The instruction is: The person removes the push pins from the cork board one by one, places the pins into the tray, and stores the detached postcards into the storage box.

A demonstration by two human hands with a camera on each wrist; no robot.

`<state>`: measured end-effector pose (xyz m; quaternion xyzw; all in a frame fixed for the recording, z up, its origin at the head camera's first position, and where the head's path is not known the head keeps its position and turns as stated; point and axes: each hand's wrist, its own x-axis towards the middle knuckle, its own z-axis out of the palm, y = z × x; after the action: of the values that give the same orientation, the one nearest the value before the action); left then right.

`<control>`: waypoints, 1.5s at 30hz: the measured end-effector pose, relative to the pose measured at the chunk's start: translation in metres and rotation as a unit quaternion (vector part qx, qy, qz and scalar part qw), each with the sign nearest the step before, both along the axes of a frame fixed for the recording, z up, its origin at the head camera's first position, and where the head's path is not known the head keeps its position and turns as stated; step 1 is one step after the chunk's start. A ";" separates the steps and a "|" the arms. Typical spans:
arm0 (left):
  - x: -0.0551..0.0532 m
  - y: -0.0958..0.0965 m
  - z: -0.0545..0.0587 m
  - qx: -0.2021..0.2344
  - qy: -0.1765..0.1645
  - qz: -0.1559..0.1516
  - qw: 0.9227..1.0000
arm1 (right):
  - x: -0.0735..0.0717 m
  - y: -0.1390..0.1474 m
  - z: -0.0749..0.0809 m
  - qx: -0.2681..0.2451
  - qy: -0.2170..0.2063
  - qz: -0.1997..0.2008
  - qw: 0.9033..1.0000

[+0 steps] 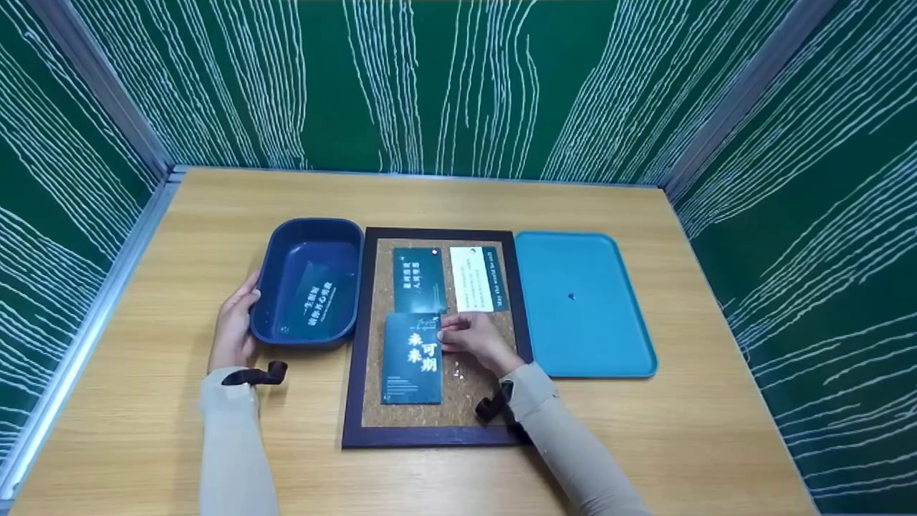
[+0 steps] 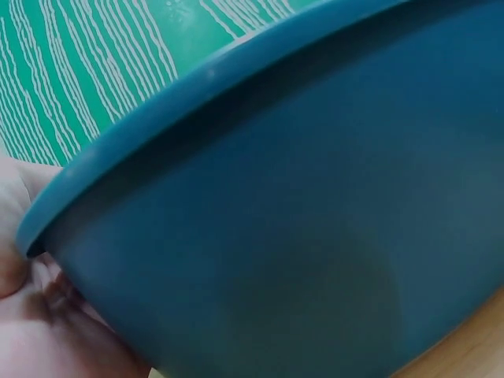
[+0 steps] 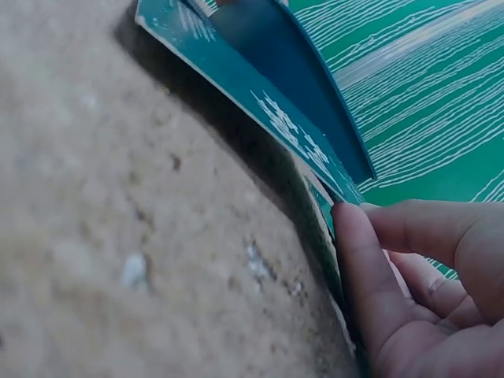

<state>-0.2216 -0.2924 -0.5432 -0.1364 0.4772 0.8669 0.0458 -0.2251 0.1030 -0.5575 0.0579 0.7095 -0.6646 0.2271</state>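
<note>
My right hand pinches the upper right edge of a dark green card with white lettering. In the right wrist view, thumb and finger hold the card tilted, its near edge off the cork surface. Beneath it lies the cork board with a dark frame. Two other cards, one green and one half cream, lie on its upper part. With my left hand I grip the left side of a dark blue basin, thumb at the rim. Inside it is a green card.
A flat light-blue tray lies against the board's right side, with a small dark spot near its middle. All stand on a wooden table. Green panels with white wavy lines enclose its back and sides.
</note>
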 end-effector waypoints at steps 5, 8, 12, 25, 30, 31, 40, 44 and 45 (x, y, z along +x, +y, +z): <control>0.000 -0.001 -0.002 -0.001 -0.009 0.005 1.000 | -0.004 -0.004 0.004 -0.025 -0.014 0.005 1.000; 0.001 -0.001 -0.004 -0.002 -0.008 0.006 1.000 | -0.007 -0.007 0.011 -0.020 -0.013 0.009 1.000; 0.001 0.000 -0.004 0.007 0.000 0.006 1.000 | -0.014 -0.011 0.022 -0.023 -0.010 0.012 1.000; 0.000 0.001 0.000 -0.008 -0.015 0.008 1.000 | -0.034 -0.036 0.052 0.005 0.033 0.009 0.999; -0.001 0.000 -0.001 -0.021 -0.015 0.006 1.000 | -0.044 -0.047 0.058 -0.004 0.041 -0.004 0.999; -0.001 0.000 -0.001 -0.022 -0.014 0.005 1.000 | -0.047 -0.049 0.058 -0.008 0.040 -0.008 0.999; -0.001 0.001 -0.001 -0.033 -0.020 0.003 0.999 | -0.062 -0.070 0.060 -0.032 0.042 -0.029 0.998; -0.001 0.001 0.000 -0.031 -0.020 0.002 0.999 | -0.067 -0.082 0.059 -0.026 0.046 -0.036 0.998; -0.002 0.001 0.000 -0.030 -0.021 0.002 0.999 | -0.067 -0.085 0.059 -0.022 0.048 -0.037 0.998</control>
<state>-0.2232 -0.2911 -0.5437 -0.1566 0.5015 0.8494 0.0498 -0.2926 0.0180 -0.4986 0.0473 0.7020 -0.6901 0.1694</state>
